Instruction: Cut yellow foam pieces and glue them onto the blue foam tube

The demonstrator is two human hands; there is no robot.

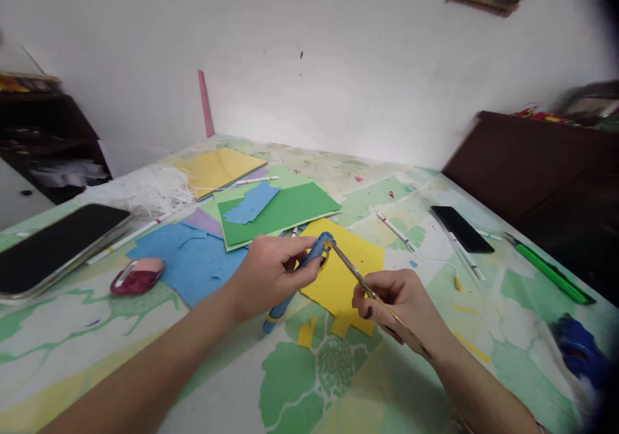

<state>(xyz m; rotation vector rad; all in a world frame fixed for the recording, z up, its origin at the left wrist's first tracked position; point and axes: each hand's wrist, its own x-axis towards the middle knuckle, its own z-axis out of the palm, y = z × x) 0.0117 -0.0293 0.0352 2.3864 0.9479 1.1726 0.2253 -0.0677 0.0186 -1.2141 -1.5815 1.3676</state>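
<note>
- White wall (348, 66) at the back; dark shelving (84, 118) at far left, a dark brown furniture panel (527, 157) at right.
- Desk (217, 389) covered in a green, white and yellow leaf print.
- Left hand (271, 263): grip closed, thumb and fingers pinching a blue roll (316, 249) near its upper end. Roll held tilted above the desk, lower end toward the wearer; yellow band near that end.
- Right hand (401, 298): grip closed on a slender metallic tool (352, 269), exact type unclear. Its tip meets a small yellow patch at the roll's upper end; whether it presses or only touches, cannot tell.
- Beneath and beyond the hands: yellow sheet (365, 247), with a cut yellow scrap (305, 335) just beside it.
- Behind the left hand: dark green sheet (294, 208) bearing a blue offcut (252, 203); blue sheet (193, 260) to its left.
- Left side: large phone (62, 247), white strand bundle (140, 189).
- Right side: smaller black phone (461, 227), green utility knife (551, 269).
</note>
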